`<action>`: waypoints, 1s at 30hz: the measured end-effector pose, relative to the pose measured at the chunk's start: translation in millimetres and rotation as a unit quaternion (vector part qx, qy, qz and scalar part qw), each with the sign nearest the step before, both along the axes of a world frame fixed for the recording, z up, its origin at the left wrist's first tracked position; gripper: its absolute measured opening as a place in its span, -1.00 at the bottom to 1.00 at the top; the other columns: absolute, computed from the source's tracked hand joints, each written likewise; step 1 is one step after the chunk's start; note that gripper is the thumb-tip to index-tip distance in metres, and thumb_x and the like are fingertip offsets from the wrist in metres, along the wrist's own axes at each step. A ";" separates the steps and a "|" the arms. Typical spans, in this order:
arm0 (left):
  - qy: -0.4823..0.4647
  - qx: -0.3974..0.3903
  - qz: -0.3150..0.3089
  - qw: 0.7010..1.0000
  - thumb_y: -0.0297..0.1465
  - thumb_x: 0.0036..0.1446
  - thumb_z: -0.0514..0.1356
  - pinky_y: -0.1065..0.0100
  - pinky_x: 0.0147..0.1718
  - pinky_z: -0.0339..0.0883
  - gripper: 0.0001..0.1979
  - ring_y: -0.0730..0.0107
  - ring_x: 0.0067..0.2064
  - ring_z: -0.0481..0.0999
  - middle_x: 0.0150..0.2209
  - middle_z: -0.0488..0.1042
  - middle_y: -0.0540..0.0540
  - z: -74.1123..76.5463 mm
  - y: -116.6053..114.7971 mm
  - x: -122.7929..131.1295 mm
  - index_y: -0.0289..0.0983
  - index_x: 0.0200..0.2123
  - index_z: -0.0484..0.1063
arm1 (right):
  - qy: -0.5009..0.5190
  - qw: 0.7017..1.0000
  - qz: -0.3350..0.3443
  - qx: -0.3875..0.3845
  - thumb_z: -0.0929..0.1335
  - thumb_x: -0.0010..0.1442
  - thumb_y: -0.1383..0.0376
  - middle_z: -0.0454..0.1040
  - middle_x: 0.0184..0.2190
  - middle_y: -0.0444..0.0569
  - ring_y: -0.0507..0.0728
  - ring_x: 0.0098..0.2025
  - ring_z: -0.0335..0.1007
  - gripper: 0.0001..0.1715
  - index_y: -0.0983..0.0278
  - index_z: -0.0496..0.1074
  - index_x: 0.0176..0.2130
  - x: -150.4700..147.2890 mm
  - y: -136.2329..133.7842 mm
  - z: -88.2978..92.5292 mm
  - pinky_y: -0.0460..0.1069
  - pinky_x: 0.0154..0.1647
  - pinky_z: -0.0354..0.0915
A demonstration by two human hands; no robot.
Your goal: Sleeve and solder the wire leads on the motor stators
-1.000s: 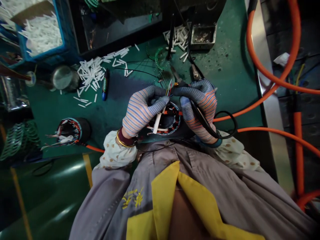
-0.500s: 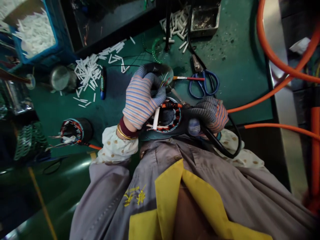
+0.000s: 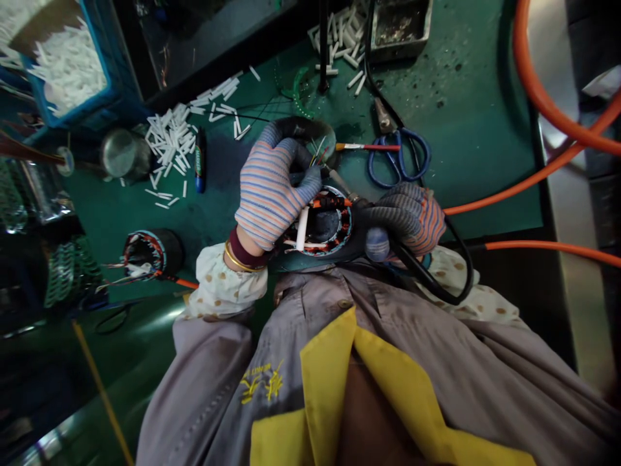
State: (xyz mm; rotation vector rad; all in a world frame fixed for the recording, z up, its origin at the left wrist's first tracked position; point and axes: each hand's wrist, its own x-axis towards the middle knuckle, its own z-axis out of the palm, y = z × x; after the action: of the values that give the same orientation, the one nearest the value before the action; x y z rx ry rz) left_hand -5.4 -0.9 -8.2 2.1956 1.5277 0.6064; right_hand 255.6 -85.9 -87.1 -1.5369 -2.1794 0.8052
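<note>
A round motor stator (image 3: 348, 230), with orange-red and blue windings round its inside, sits close against my front. Over its left rim my left hand (image 3: 272, 188), in a striped glove with dark fingertips, pinches several thin coloured wires (image 3: 317, 152). A white sleeve (image 3: 302, 228) stands out across the stator just below those fingers. From the right, my right hand (image 3: 410, 219) is closed around a soldering iron (image 3: 354, 197), whose black cable (image 3: 436, 292) loops down beside my wrist. The iron's metal end points at the pinched wires. Whether it touches them I cannot tell.
Blue-handled scissors (image 3: 383, 162) and a red-handled brush (image 3: 366, 147) lie behind the right hand. A marker (image 3: 199, 162) lies by loose white sleeves (image 3: 169, 139). Another stator (image 3: 167, 252) sits at left, a metal tray (image 3: 400, 29) at the back. An orange hose (image 3: 526, 65) curves at right.
The view has shifted slightly, so the hose and scissors appear farther right. Both hands keep almost the same pose at the stator, the left still on the wires.
</note>
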 end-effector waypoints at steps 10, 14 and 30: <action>-0.043 -0.031 -0.004 0.999 -0.08 0.60 0.48 -0.27 0.37 0.59 -0.66 -0.16 0.23 0.62 0.07 0.63 -0.17 -20.1 9.7 -6.6 -0.03 -0.18 0.49 | -0.076 0.989 -0.079 0.099 0.36 0.73 0.04 0.75 0.26 0.26 0.58 0.28 0.67 -0.40 0.05 0.73 0.53 -43.9 55.6 49.4 0.46 0.34 0.68; -0.065 -0.029 -0.004 0.997 -0.10 0.56 0.49 -0.28 0.39 0.63 -0.72 -0.21 0.27 0.63 0.09 0.72 -0.12 -18.3 8.9 -6.5 0.02 -0.20 0.53 | -0.040 0.985 -0.125 0.116 0.46 0.68 0.13 0.75 0.25 0.18 0.54 0.30 0.65 -0.53 0.03 0.81 0.41 -45.8 54.1 40.0 0.45 0.37 0.66; 0.001 0.010 -0.011 1.000 -0.16 0.55 0.46 -0.30 0.45 0.65 -0.84 -0.28 0.37 0.66 0.28 0.72 -0.17 -9.6 4.0 -4.3 0.02 -0.13 0.59 | -0.024 0.963 -0.081 0.257 0.40 0.74 0.07 0.73 0.10 0.17 0.45 0.13 0.65 -0.59 0.03 0.82 0.30 -39.3 49.5 21.7 0.34 0.12 0.59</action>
State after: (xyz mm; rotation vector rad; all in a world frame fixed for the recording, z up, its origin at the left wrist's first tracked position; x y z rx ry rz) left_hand -9.7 3.1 -17.8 2.2244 1.5031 0.6152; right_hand 216.3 -36.4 -65.5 -1.4394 -2.0418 0.1298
